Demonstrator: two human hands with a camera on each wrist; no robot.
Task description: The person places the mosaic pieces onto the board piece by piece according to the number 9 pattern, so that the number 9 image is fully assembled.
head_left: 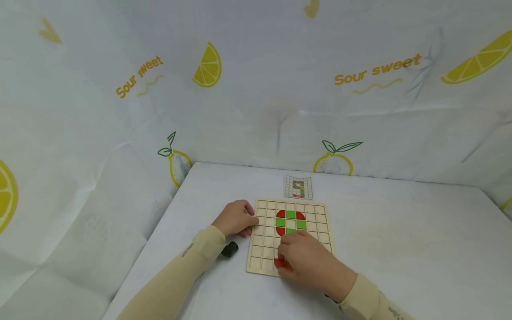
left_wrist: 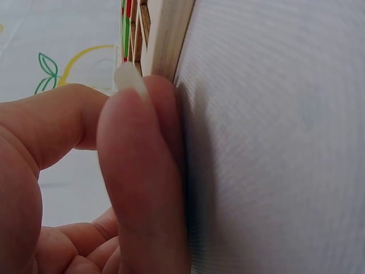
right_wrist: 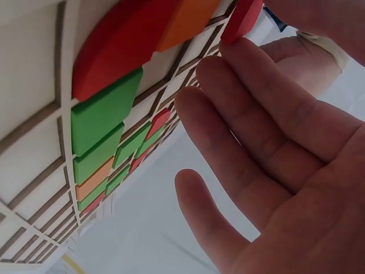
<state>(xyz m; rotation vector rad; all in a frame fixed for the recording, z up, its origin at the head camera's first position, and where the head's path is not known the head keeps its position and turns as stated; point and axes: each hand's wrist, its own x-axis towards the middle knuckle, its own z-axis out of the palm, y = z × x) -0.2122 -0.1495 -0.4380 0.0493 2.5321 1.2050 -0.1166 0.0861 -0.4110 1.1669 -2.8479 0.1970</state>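
A square wooden grid board (head_left: 262, 253) lies on the white table, with flat red, green and orange pieces in some of its cells. My left hand (head_left: 236, 218) grips the board's left edge, thumb and fingertip against the rim (left_wrist: 165, 45). Over the lower part of the board, my right hand (head_left: 306, 260) pinches a red rounded-corner piece (right_wrist: 242, 21) near the bottom row. Beside it in the grid sit an orange piece (right_wrist: 188, 23) and another red rounded piece (right_wrist: 125, 45). From above, this hand covers part of the pieces.
A small printed card (head_left: 298, 187) with a coloured grid pattern lies just behind the board. By the left wrist is a small black object (head_left: 230, 250). A white cloth with lemon prints (head_left: 256, 89) hangs behind and at the left of the table.
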